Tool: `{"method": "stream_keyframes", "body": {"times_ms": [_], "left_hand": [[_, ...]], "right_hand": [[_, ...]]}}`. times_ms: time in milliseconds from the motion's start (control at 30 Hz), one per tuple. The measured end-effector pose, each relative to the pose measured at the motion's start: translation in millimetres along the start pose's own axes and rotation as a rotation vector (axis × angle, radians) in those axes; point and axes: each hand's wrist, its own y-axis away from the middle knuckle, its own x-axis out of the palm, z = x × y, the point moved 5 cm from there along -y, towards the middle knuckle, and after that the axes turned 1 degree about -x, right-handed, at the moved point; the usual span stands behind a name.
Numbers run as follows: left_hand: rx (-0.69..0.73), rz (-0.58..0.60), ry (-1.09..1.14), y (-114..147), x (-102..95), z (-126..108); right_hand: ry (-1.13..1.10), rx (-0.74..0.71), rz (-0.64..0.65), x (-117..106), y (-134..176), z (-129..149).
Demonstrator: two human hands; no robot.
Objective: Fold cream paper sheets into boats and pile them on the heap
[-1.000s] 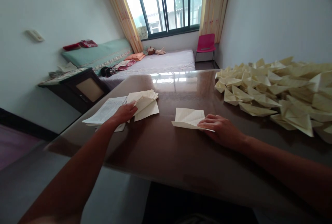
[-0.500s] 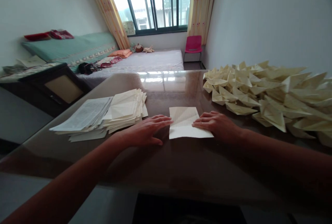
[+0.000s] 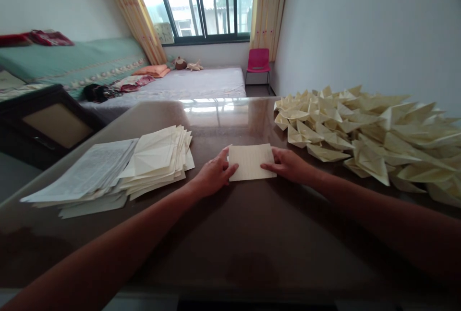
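Both hands hold a cream sheet of paper (image 3: 249, 159) by its two short sides, over the middle of the table. My left hand (image 3: 215, 172) pinches its left edge, with the thumb on top and the other fingers behind. At the right edge, my right hand (image 3: 287, 164) grips in the same way, thumb in front. Faint lines run across the face of the sheet. To the left of my left hand lies a stack of creased cream paper (image 3: 154, 155). Folded paper boats (image 3: 370, 133) are heaped to the right, beyond my right forearm.
A pile of printed sheets (image 3: 90, 167) lies left of the cream stack. The glossy brown table (image 3: 245, 239) reaches toward a bed (image 3: 212, 82) under the window. A pink chair (image 3: 258, 61) stands at the far wall, and a dark cabinet (image 3: 50, 118) is at the left.
The sheet lay flat with creases showing; now it appears as a wider, lined rectangle gripped at both sides. My left hand has closed on its edge. The view has shifted slightly right.
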Motion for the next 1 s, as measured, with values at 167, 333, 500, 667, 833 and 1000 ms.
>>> {"method": "stream_keyframes", "body": {"times_ms": [167,333,500,667,833,1000], "left_hand": [[0.058,-0.112,-0.077,-3,1.3,2],[0.143,-0.113,-0.453,-2,5.5,-4],[0.127,-0.041,-0.706,1,10.4,-5],[0.144,-0.044,-0.794,2,8.4,-7],[0.315,-0.128,-0.813,5,8.4,-17],[0.597,0.005,-0.675,16,26.5,-28]], "right_hand": [[0.364,0.053,-0.12,4,-4,3],[0.528,-0.032,-0.157,9,-2,6],[0.521,-0.065,-0.148,11,-4,5],[0.536,-0.068,-0.138,13,-5,5],[0.545,-0.079,-0.126,14,-5,6],[0.544,-0.091,-0.102,14,-5,7]]}}
